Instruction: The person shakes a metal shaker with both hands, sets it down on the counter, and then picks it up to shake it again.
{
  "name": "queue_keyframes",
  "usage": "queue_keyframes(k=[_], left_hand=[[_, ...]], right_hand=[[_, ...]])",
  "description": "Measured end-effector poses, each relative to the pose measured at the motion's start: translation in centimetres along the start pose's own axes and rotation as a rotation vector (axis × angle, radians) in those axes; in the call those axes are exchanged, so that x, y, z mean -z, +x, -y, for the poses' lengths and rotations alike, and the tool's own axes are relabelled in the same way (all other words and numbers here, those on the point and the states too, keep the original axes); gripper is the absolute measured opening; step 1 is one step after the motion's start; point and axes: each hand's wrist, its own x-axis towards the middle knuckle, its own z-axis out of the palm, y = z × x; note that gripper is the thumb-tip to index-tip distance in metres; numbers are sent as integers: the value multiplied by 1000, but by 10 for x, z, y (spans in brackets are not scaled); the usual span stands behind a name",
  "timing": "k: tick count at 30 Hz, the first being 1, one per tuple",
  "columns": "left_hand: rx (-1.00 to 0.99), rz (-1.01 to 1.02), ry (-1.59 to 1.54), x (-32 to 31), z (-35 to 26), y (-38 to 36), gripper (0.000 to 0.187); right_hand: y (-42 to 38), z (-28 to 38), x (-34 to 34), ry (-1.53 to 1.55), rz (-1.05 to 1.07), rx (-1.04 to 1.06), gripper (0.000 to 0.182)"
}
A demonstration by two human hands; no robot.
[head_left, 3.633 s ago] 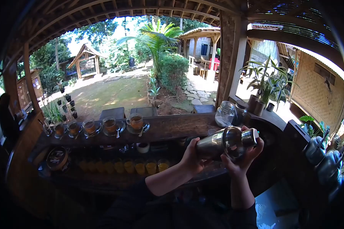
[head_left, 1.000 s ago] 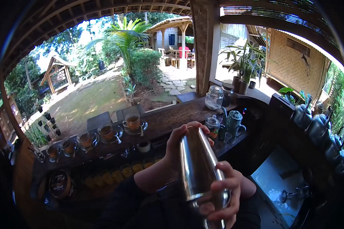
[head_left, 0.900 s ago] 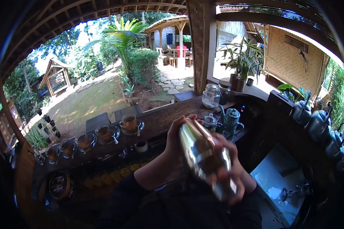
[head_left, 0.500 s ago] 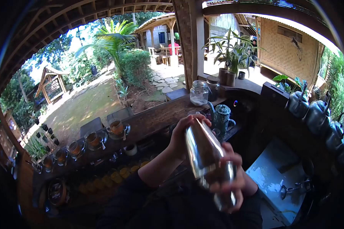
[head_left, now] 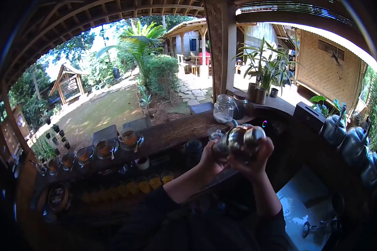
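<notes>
A shiny metal cocktail shaker point(head_left: 234, 142) is held between both my hands in front of me, its capped end tilted toward me. My left hand point(head_left: 213, 159) is closed round its far left end. My right hand point(head_left: 257, 161) wraps the capped end on the right, fingers curled over the metal. Behind the shaker, a speckled enamel pot is mostly hidden. Just beyond my left hand stands a small clear glass point(head_left: 215, 133) on the counter. A clear jar point(head_left: 223, 109) with white contents is farther back, beside a dark lidded jar point(head_left: 240, 104).
Glass cups of brown drink point(head_left: 128, 137) line the wooden counter point(head_left: 171, 133) on the left, with saucers and spoons. Several glasses of orange drink point(head_left: 155, 181) stand on the lower shelf. Metal kettles point(head_left: 353, 137) line the right side, above a sink point(head_left: 302, 209) with a tap.
The shaker has swung up and away from my body, from a long slanted view to nearly end-on. Both hands moved with it and keep their hold. The camera view has shifted slightly.
</notes>
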Motion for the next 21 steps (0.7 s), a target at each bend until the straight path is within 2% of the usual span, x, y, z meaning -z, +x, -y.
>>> queue_keyframes(k=[2,4,5,6,8,9,10,11,12,13,14,15,16,17,18,20,21], left_hand=[[-45,63,-18,-17,0,-15,36],[-16,144,-12,-44,-16,-41,41],[-95,310,33,-38,-19,-39,40],[-133,592,34,-51,-24,-52,40],[-189,738,9,-59,-25,-59,38],[-166,528,10,-53,-26,-55,38],[-143,316,7,-43,-27,-46,38],[-23,121,-87,-37,-25,-36,35],[18,149,-98,-12,-19,-17,32],[39,49,-96,-10,-14,-29,32],[56,-41,-86,-12,-15,-37,32],[38,-36,-81,-21,-26,-45,32],[43,89,-77,-32,-34,-56,34],[49,209,-76,-40,-41,-69,35],[-96,337,78,-47,-49,-81,38],[-213,609,146,-54,-61,-103,37],[-224,569,108,-52,-66,-108,36]], right_hand=[[12,12,0,141,1,65,61],[25,57,-9,240,107,482,52],[16,69,1,270,212,612,50],[9,74,8,298,314,743,50],[8,65,-3,396,241,742,50],[6,62,-7,484,164,736,51],[5,57,9,389,317,366,59],[19,41,-12,242,139,502,72],[20,29,1,-154,220,316,81],[21,21,-13,3,41,-43,85],[25,25,-13,142,-11,-167,94],[37,46,-10,60,107,55,91],[38,61,-7,-24,228,267,89],[17,61,-9,166,251,293,82],[-3,69,-13,354,269,317,74],[-23,106,-8,883,409,-99,57],[-15,84,-7,781,623,209,48]])
